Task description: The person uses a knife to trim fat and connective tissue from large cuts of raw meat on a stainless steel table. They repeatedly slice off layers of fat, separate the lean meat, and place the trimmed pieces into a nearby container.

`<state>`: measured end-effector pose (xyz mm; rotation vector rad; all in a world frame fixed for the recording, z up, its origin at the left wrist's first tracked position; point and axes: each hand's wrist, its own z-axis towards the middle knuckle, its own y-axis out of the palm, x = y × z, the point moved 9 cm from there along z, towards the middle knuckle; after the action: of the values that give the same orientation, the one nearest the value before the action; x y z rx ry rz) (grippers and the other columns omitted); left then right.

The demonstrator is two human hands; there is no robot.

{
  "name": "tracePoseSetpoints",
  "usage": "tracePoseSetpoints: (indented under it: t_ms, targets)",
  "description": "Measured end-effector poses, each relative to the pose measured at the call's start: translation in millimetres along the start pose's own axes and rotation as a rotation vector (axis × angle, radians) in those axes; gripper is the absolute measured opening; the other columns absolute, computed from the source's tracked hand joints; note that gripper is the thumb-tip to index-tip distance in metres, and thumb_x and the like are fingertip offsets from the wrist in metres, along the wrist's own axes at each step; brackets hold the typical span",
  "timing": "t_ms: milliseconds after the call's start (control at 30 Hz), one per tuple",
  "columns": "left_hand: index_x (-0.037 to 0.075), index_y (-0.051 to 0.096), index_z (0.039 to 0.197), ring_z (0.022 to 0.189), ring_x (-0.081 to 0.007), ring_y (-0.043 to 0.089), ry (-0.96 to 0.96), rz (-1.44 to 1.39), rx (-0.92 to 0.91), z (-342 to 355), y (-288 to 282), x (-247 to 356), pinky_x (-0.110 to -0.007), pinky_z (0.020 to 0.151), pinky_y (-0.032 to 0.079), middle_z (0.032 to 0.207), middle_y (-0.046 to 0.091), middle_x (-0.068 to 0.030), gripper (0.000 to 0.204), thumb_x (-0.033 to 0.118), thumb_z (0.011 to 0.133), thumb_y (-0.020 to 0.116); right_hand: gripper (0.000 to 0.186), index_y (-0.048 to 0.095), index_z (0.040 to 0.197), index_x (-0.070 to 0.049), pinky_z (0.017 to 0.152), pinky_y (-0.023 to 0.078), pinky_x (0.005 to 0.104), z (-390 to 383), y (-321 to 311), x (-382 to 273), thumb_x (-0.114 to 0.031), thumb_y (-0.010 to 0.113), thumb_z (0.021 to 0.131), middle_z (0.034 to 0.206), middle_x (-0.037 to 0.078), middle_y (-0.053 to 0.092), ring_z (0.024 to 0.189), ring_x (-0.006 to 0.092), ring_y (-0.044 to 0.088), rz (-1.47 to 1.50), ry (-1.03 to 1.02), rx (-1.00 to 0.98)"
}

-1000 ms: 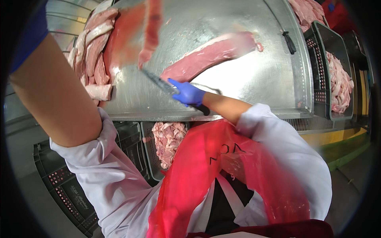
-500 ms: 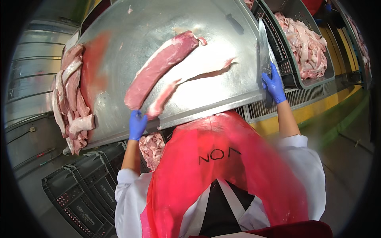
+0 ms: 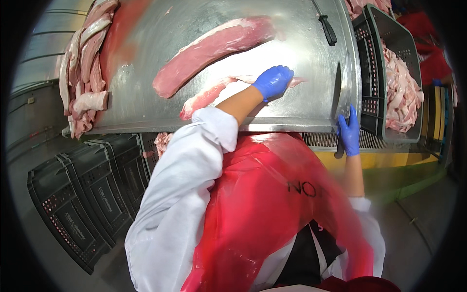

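My left hand (image 3: 273, 82), in a blue glove, is closed on a thin pale-pink meat strip (image 3: 209, 96) lying along the steel table (image 3: 131, 97). Above that strip rests a long pink loin (image 3: 204, 56) with a pale fat edge. At the table's front right corner, my right hand (image 3: 348, 131), also gloved, grips a long knife (image 3: 337, 92), its blade pointing away from me along the side edge. A second, black-handled knife (image 3: 327, 30) lies at the back right of the table.
Meat pieces (image 3: 85, 73) are heaped along the table's left side. A grey crate (image 3: 364, 46) of trimmings stands at the right. Another person's red garment (image 3: 430, 68) shows beyond it. Dark crates (image 3: 73, 190) and more trimmings (image 3: 161, 141) are below the table at left.
My right hand moved from the table's centre to the right edge with the knife. The dangling strip came down onto the table, and my left hand has moved rightward along it, closing on it.
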<state>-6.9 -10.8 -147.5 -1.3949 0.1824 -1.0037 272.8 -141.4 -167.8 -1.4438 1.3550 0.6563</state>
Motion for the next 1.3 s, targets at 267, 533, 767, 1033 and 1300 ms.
tracePoseSetpoints:
  t_ms: [267, 533, 767, 1033, 1300]
  targets:
    - [0.003, 0.062, 0.093, 0.079, -0.0313, 0.063, 0.041, 0.196, -0.185, -53.2, -10.3, -29.7, -0.045, 0.073, 0.051, 0.085, 0.062, -0.0142, 0.011, 0.011, 0.085, 0.061, 0.067, 0.03, 0.158, -0.012, 0.047, 0.041, 0.0238, -2.4, -17.9, 31.1, -0.009, 0.062, 0.099, 0.082, 0.004, 0.059, 0.056, 0.008, 0.05, 0.059, 0.041, 0.003]
    - [-0.006, 0.062, 0.098, 0.067, -0.0163, 0.063, -0.916, -1.272, -0.212, -44.2, 23.8, -69.4, -0.032, 0.067, 0.053, 0.073, 0.062, -0.0129, 0.029, 0.021, 0.098, 0.049, 0.066, 0.031, 0.158, -0.012, 0.049, 0.042, 0.024, 28.2, 16.8, -15.3, -0.007, 0.062, 0.099, 0.082, 0.003, 0.058, 0.058, 0.0078, 0.05, 0.058, 0.0, -0.087]
    - [-0.001, 0.063, 0.099, 0.098, -0.0428, 0.061, -0.666, 0.135, 0.04, -121.1, -67.3, -113.2, -0.051, 0.091, 0.047, 0.099, 0.066, -0.0243, 0.049, 0.045, 0.083, 0.067, 0.061, 0.037, 0.155, -0.011, 0.076, 0.054, 0.0359, 16.7, 86.3, -60.4, -0.012, 0.057, 0.098, 0.107, 0.017, 0.07, 0.081, 0.0226, 0.065, -0.32, -0.223, -0.401]
    - [0.004, 0.067, 0.085, 0.077, -0.0449, 0.065, -0.761, 0.006, -0.228, -191.2, -35.0, -94.5, -0.053, 0.072, 0.05, 0.083, 0.069, -0.0236, 0.025, 0.028, 0.082, 0.063, 0.056, 0.041, 0.153, -0.019, 0.079, 0.051, 0.052, 15.7, 173.2, -84.5, -0.018, 0.053, 0.098, 0.092, 0.025, 0.062, 0.082, 0.0445, 0.063, -0.776, -0.509, -0.609]
    - [0.004, 0.059, 0.083, 0.065, -0.0132, 0.052, -1.025, -1.399, -0.252, -227.8, -3.1, -90.4, -0.028, 0.06, 0.044, 0.073, 0.056, -0.0024, 0.022, 0.02, 0.096, 0.053, 0.058, 0.04, 0.154, -0.029, 0.074, 0.054, 0.0502, 37.6, 150.5, -112.3, -0.021, 0.055, 0.098, 0.095, 0.026, 0.059, 0.078, 0.0438, 0.064, -0.955, -0.56, -0.508]
